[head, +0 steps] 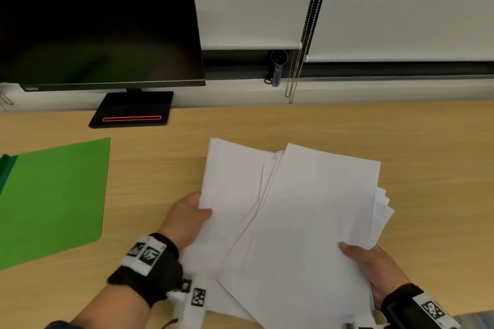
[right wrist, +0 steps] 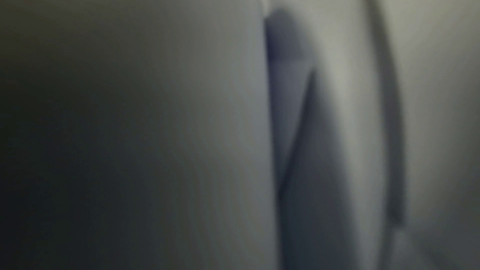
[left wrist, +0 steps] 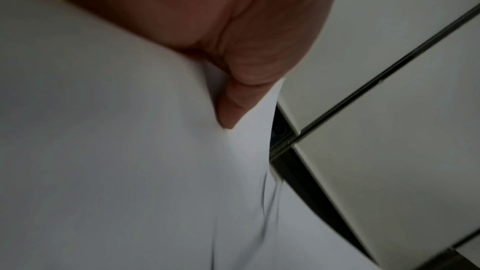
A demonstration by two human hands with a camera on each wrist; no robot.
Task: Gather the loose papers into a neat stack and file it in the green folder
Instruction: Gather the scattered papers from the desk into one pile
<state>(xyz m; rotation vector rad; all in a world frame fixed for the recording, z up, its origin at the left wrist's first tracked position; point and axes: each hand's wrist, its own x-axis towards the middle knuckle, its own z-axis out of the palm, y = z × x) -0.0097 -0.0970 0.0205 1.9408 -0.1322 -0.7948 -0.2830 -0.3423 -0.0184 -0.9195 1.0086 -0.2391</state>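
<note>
A fanned, uneven bundle of white papers (head: pixel 294 216) is lifted off the wooden desk (head: pixel 267 125), its sheets skewed at different angles. My left hand (head: pixel 192 216) pinches the bundle's left edge, thumb on top; the left wrist view shows that thumb (left wrist: pixel 233 89) pressed into the papers (left wrist: pixel 116 151). On the right side my right hand (head: pixel 366 262) grips the bundle with its thumb over the top sheet. The right wrist view is filled by blurred paper (right wrist: pixel 182 110). The green folder (head: pixel 53 200) lies shut on the desk at far left.
A black monitor (head: pixel 101 19) on its stand base (head: pixel 132 109) sits at the back left. White roller blinds with bead chains (head: pixel 296 80) hang behind the desk. Bare desk lies between the folder and the papers.
</note>
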